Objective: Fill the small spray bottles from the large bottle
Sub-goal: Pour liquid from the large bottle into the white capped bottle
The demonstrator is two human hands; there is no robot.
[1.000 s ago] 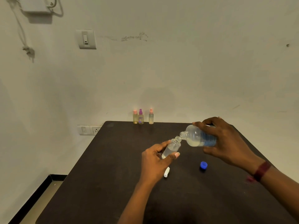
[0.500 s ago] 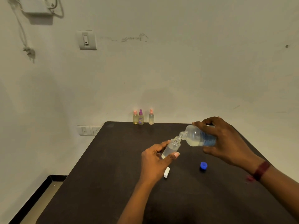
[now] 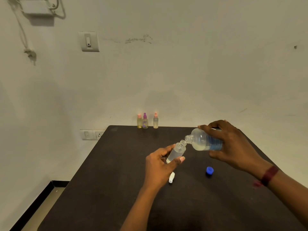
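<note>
Mid-pour: her right hand (image 3: 233, 145) clasped the large bottle (image 3: 205, 140), mouth tipped onto the small bottle (image 3: 176, 151) pinched by her left hand (image 3: 160, 167); next, levelling off before overflow.

The large clear plastic bottle with blue label (image 3: 202, 141) is tipped nearly flat, pale liquid pooled low, its mouth right at the open neck of the small clear spray bottle (image 3: 177, 152), uncapped and tilted. Three capped small spray bottles (image 3: 145, 122) stand upright at the worktop's (image 3: 116, 180) far edge.
</note>
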